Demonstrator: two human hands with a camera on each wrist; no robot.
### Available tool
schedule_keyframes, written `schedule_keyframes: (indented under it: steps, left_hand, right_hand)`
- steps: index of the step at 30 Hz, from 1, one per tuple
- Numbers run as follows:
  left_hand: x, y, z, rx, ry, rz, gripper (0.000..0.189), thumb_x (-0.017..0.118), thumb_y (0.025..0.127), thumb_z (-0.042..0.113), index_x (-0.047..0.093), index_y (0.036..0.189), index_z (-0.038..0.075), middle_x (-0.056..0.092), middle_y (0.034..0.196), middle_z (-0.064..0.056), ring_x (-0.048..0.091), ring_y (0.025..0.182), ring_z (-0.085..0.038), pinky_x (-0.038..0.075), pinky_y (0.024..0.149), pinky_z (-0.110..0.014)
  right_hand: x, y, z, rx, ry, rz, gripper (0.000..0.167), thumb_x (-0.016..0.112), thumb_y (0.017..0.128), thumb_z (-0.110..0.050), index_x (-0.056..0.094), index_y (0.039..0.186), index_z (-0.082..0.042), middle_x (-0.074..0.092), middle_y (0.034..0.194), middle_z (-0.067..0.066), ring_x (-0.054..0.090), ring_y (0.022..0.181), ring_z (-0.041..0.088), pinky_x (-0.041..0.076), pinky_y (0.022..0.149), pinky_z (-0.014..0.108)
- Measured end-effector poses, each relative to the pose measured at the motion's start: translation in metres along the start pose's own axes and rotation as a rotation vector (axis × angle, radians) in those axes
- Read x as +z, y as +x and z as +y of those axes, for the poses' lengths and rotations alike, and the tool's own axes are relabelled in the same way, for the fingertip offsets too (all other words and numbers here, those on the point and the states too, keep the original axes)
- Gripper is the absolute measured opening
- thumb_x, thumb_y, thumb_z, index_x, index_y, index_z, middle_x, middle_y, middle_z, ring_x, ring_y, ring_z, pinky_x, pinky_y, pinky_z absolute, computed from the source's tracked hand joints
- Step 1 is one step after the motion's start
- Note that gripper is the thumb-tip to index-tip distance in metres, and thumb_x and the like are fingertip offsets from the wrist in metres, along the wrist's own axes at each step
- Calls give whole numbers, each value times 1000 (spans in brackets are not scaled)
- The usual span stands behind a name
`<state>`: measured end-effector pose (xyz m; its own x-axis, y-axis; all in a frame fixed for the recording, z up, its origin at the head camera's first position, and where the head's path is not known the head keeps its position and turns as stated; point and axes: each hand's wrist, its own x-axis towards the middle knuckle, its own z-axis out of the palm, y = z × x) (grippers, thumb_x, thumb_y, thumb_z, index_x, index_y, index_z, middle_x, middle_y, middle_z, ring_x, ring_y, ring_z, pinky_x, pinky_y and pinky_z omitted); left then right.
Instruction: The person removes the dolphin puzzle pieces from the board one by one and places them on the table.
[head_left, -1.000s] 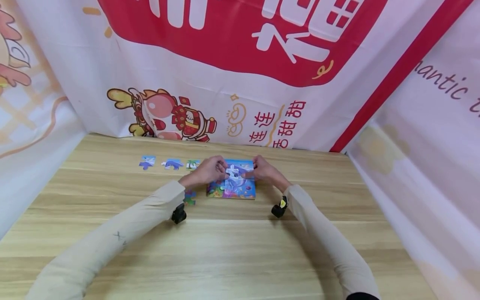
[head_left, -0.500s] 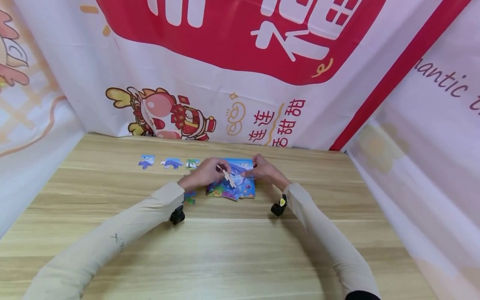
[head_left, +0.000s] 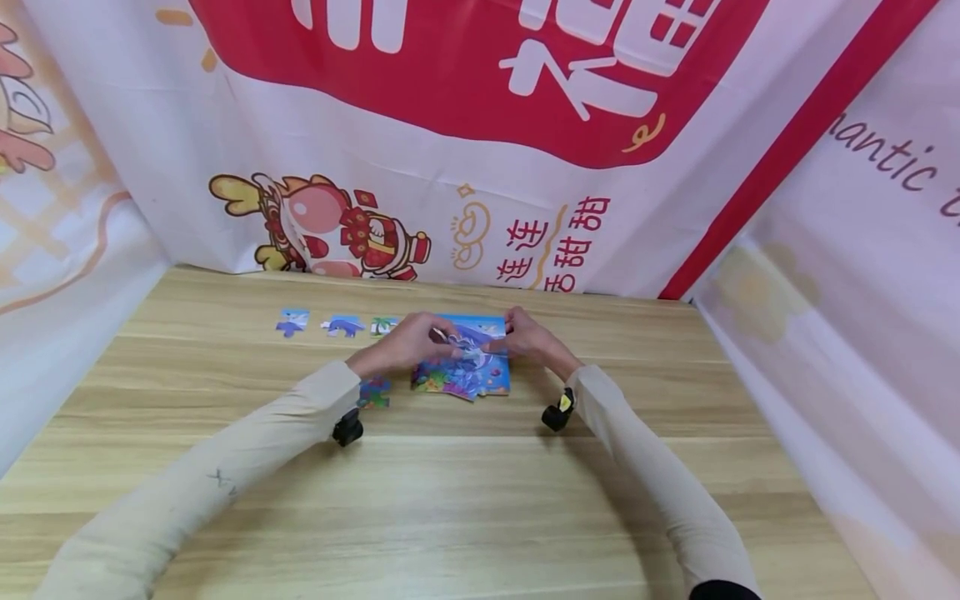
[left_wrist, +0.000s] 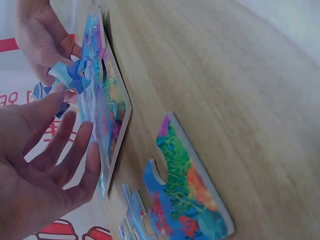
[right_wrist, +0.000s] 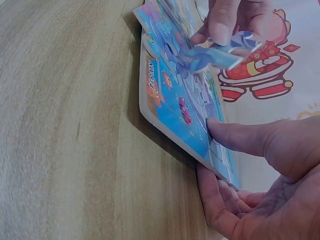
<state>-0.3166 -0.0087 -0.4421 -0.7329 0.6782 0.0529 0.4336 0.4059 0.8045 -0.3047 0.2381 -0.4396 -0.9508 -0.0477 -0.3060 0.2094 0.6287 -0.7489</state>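
My left hand [head_left: 416,340] pinches a blue jigsaw puzzle piece [left_wrist: 70,76] between thumb and fingers, tilted above the puzzle board [head_left: 497,382]. In the right wrist view that piece [right_wrist: 215,57] overlaps the board's dolphin picture. My right hand [head_left: 528,335] grips the board's upper right edge, thumb [right_wrist: 237,135] on the printed face and fingers underneath. The board shows a sea scene with dolphins and coral. A section at its lower edge sticks out slightly past the border. In the left wrist view, a coral-printed piece [left_wrist: 187,187] lies beside the board.
Left of the board, a row of loose pieces lies on the wooden table [head_left: 465,500]: a blue-and-white one [head_left: 293,322], a dolphin one [head_left: 344,326] and a palm-tree one [head_left: 383,326]. Printed cloth walls [head_left: 637,242] enclose the table at the back and sides.
The left hand has lifted and turned the piece from lying flat over the board. A section of the board's lower edge has shifted outward. The right hand keeps its grip.
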Motion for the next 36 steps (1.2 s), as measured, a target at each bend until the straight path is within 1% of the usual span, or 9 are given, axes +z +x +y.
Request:
schedule_keyframes:
  steps: [6, 9, 13, 16, 20, 25, 30, 33, 36]
  left_hand:
    - [-13, -6, -1, -46, -85, 21, 18, 71, 101, 21, 73, 112, 6, 73, 112, -11, 68, 103, -24, 59, 88, -39]
    - [-20, -9, -1, -70, -125, 34, 27, 69, 103, 20, 69, 122, 1, 72, 118, -16, 69, 107, -28, 60, 90, -43]
    - [-29, -14, -7, -96, -180, 40, 35, 71, 102, 19, 63, 130, 0, 74, 115, -18, 73, 99, -28, 61, 83, -43]
    - [-35, -21, -13, -111, -237, 32, 34, 73, 100, 15, 60, 128, 0, 76, 106, -17, 75, 89, -27, 62, 78, -42]
    - [-45, -34, -22, -140, -286, 16, 36, 73, 100, 12, 57, 129, -1, 77, 103, -17, 76, 86, -32, 64, 77, -46]
    - [-62, -49, -32, -163, -263, 12, 41, 71, 102, 20, 59, 137, 1, 72, 114, -21, 75, 91, -29, 64, 82, -48]
    - [-80, -67, -40, -231, -206, 21, 49, 69, 103, 27, 57, 145, 5, 67, 125, -21, 72, 96, -25, 64, 83, -41]
    - [-88, -77, -45, -258, -185, 21, 49, 69, 103, 26, 57, 146, 5, 71, 120, -19, 72, 93, -25, 62, 80, -38]
    - [-93, -85, -49, -287, -183, 26, 47, 71, 102, 23, 58, 143, 6, 75, 107, -15, 72, 87, -24, 61, 75, -36]
  right_hand:
    - [1, 3, -2, 19, 7, -12, 54, 81, 93, -14, 42, 127, 0, 54, 114, 14, 56, 94, 21, 53, 76, 26]
    - [0, 3, -1, 28, 20, -18, 55, 81, 93, -15, 41, 128, -1, 52, 117, 14, 55, 97, 23, 53, 80, 28]
    - [-3, 3, 3, 33, 48, -26, 55, 81, 93, -14, 41, 128, -1, 50, 118, 14, 54, 99, 24, 54, 83, 30]
    - [-2, 2, 5, 34, 41, -21, 54, 82, 92, -15, 41, 126, -1, 51, 114, 13, 54, 96, 23, 53, 78, 28]
    - [1, 1, 6, 35, 25, -17, 54, 82, 93, -16, 41, 125, -2, 50, 111, 11, 52, 92, 21, 51, 73, 26]
    - [1, 1, 6, 31, 35, -23, 55, 81, 93, -16, 40, 128, -2, 49, 115, 13, 52, 96, 23, 51, 77, 28]
    - [0, 1, 4, 46, 48, -24, 57, 81, 93, -15, 39, 129, -2, 46, 116, 13, 51, 98, 23, 53, 80, 29]
    - [0, 1, 2, 53, 46, -25, 56, 81, 93, -15, 40, 129, -2, 47, 117, 13, 52, 96, 23, 53, 79, 29]
    - [0, 2, 1, 63, 39, -20, 57, 81, 93, -15, 40, 129, -3, 49, 120, 14, 53, 98, 23, 54, 80, 30]
